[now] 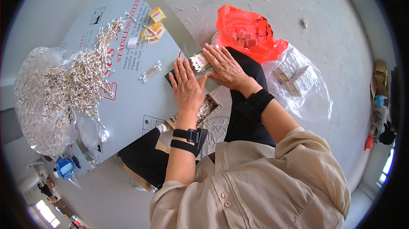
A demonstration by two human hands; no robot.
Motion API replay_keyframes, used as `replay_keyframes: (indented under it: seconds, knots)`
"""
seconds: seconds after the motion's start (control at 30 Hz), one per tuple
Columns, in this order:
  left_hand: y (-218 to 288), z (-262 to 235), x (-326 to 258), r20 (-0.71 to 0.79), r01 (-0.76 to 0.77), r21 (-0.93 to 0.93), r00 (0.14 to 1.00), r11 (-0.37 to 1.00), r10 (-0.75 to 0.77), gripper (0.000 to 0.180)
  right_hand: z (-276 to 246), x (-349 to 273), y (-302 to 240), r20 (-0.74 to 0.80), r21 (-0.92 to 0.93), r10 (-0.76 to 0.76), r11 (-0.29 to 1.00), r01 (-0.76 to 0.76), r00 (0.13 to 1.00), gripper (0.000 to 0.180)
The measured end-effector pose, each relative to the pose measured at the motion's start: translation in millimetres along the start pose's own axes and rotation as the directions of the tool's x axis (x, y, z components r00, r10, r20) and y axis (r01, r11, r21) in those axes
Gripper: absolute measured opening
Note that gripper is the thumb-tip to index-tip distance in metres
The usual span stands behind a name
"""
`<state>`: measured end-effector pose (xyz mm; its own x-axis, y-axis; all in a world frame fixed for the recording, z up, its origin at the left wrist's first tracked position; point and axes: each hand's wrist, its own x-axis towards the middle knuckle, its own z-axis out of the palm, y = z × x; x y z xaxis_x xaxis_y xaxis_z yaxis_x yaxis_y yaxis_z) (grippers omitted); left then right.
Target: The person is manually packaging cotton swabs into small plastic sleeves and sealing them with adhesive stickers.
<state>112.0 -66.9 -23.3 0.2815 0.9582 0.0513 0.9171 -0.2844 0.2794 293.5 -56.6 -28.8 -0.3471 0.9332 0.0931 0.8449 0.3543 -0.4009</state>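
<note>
A small pack of cotton swabs (198,63) with a yellow label lies at the table's edge between my hands, on or beside a dark flat piece (171,76). My left hand (188,87) lies flat with fingers stretched out, against the pack's left end where the swab tips show. Over its right end rests my right hand (226,68), fingers straight and slightly apart, hiding part of the pack. Below my left hand is an open box of loose swabs (208,108), partly covered by my forearm. A few loose swabs (150,72) lie on the table to the left.
Loose swabs (81,79) are heaped on the table (132,101), spilling from a clear bag (27,88). Several yellow packets (154,33) stand at the far edge. On the right, a red bag (238,28) and a clear bag of white packs (294,75) sit beside my leg.
</note>
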Motion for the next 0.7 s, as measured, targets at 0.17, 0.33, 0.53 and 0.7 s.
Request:
replay_keyframes:
  seconds: [0.17,0.33,0.53,0.7]
  knots:
    - [6,3,6,0.003,-0.008,0.010,1.000,1.000,0.008,0.084,1,1,1,0.004,-0.043,-0.006,0.999,0.006,1.000,0.078]
    - [2,6,9,-0.163,-0.062,-0.382,0.987,0.922,-0.002,0.073,-1,0,-1,-0.003,-0.020,-0.021,1.000,0.021,1.000,0.079]
    - [5,12,20,-0.209,-0.076,-0.947,0.885,0.313,-0.417,0.066,1,2,-4,-0.026,-0.044,-0.028,0.999,0.027,0.999,0.081]
    - [12,14,26,-0.204,-0.064,-0.950,0.868,0.305,-0.453,0.064,-4,2,-6,-0.007,-0.048,-0.039,0.998,0.039,0.999,0.081]
